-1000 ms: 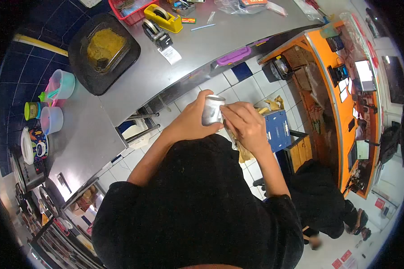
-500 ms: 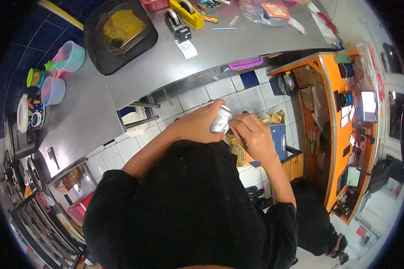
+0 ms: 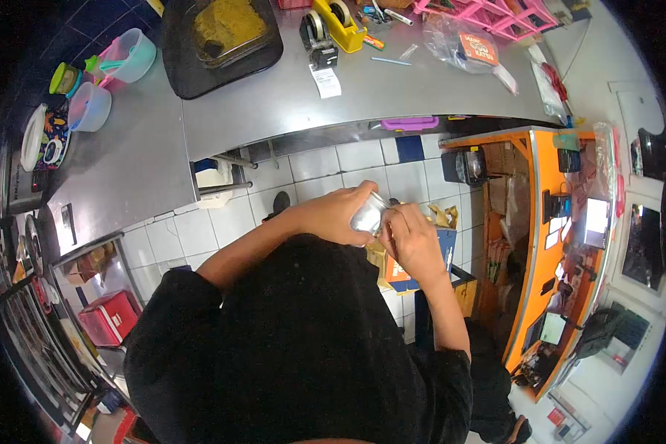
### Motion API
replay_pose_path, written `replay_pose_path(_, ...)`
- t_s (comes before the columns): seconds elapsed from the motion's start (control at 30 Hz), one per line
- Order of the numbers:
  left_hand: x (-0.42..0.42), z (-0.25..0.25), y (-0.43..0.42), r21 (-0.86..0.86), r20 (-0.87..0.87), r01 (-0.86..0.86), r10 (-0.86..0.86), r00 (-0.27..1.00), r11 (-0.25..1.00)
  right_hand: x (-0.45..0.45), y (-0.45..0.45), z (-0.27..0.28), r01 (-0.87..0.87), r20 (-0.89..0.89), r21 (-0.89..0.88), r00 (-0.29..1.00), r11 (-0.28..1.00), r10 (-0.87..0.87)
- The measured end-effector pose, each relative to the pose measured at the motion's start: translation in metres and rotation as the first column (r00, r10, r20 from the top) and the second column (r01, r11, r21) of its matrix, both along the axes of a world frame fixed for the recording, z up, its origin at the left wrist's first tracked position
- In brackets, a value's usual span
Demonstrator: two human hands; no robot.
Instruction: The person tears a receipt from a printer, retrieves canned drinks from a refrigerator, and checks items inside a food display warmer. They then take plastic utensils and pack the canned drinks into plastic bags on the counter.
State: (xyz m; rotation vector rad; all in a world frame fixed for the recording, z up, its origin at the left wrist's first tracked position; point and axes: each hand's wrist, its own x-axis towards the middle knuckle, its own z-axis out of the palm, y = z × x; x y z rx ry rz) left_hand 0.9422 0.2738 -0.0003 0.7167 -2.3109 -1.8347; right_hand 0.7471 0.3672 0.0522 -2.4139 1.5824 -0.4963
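Observation:
A small silvery jar or can [image 3: 367,216] is tilted in front of my chest, above the tiled floor. My left hand [image 3: 338,215] is wrapped round it from the left, thumb and fingers on its sides. At its right side, my right hand [image 3: 413,238] has its fingers bent together against the edge. Whether those fingers pinch anything is too small to make out.
A steel counter [image 3: 259,111] holds a black tray [image 3: 177,55] with a yellowish dish, a yellow tape dispenser [image 3: 345,29], plastic cups [image 3: 90,107] and a pink rack [image 3: 488,16]. Below are a blue box [image 3: 445,248] and, at right, an orange counter [image 3: 529,259]. A person [image 3: 488,377] is at lower right.
The view has turned, so the counters have shifted and more of the pink rack shows. The jar has tilted further, with my left hand still round it and my right fingers at its edge.

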Motion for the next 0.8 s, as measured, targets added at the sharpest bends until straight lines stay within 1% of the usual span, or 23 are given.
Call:
replay_pose_path(0.13,-0.0009,-0.0013,-0.0002,0.039,-0.015,0.015,-0.015,1.0,0.999,-0.0025,-0.0004,-0.0024,0.005,0.087,-0.028,0.996,1.0,-0.003)
replay_pose_path(0.23,-0.0017,-0.006,-0.0001,0.005,-0.016,-0.004,0.004,1.0,1.0,-0.0063,0.0011,-0.0023,0.033,0.142,-0.028,0.99,0.999,-0.029)
replay_pose_path(0.3,-0.0033,-0.007,-0.0006,0.009,-0.01,-0.004,0.004,1.0,1.0,-0.0037,0.0003,0.0033,0.065,0.181,-0.029,0.982,0.997,-0.059)
replay_pose_path(0.4,-0.004,-0.0067,-0.001,0.016,-0.014,-0.004,0.005,1.0,1.0,-0.0067,0.0007,0.0015,0.061,0.199,-0.018,0.978,0.998,-0.057)
replay_pose_path(0.6,-0.0055,-0.0039,-0.0029,0.01,-0.037,0.026,-0.026,0.999,1.0,-0.0084,-0.001,0.0027,0.04,0.18,-0.024,0.983,0.999,-0.035)
replay_pose_path(0.8,-0.0062,-0.0025,-0.0049,-0.038,-0.029,0.044,-0.045,0.999,0.998,-0.0073,-0.0004,0.0003,0.036,0.08,0.053,0.996,0.998,-0.041)
